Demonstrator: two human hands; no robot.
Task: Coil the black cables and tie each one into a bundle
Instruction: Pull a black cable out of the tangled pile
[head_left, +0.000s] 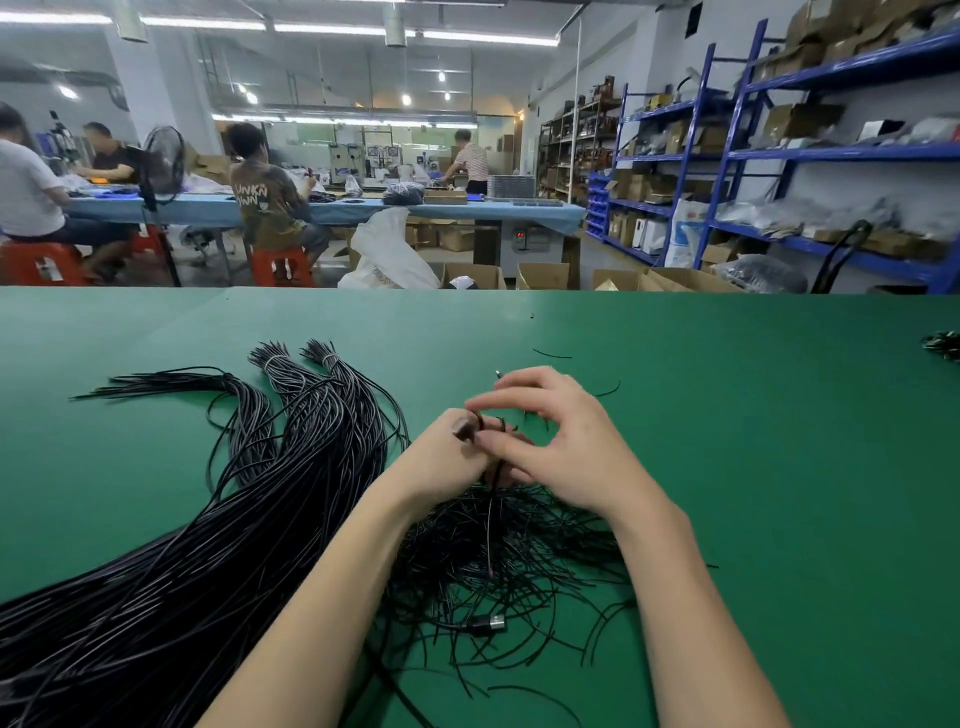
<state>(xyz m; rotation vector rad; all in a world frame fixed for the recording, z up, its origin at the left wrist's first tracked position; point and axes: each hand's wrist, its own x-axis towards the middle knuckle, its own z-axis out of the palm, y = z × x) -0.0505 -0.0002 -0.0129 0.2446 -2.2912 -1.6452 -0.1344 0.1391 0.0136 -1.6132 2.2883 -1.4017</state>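
**What the view leaves unclear**

The long black cables (171, 561) run off the left and bottom edges. The left hand (447, 452) covers most of the coil it holds, so its turns cannot be counted. A dark bundle (943, 345) is cut by the right edge. Both forearms leave at the bottom.

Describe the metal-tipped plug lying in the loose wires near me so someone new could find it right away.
Start at the green table and find the loose tangle of thin black wires between the person's forearms. At its near edge lies the plug, a short black body with a silver metal end. It is the only shiny, thick piece among the thin strands.
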